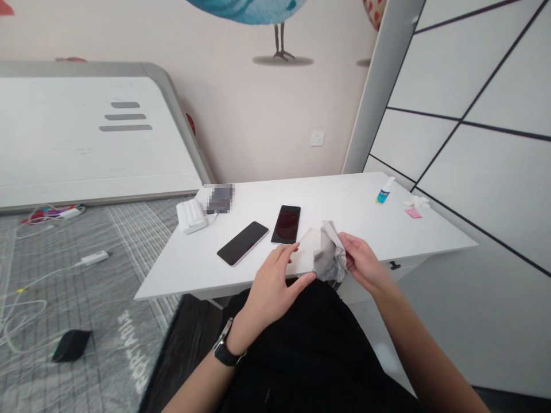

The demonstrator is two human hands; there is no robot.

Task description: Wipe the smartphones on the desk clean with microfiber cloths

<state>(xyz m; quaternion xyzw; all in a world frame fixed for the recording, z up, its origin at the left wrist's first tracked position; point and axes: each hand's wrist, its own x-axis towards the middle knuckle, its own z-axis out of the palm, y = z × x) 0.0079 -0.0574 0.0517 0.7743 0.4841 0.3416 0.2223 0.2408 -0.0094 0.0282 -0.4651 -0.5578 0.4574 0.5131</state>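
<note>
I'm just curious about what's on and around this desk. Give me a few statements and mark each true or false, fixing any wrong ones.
1. The right hand holds a crumpled grey sheet. True.
2. The black watch is on the right arm. False: it is on the left arm.
3. Two phones lie on the white table. True.
4. The small bottle is at the table's left end. False: it is towards the right end.
</note>
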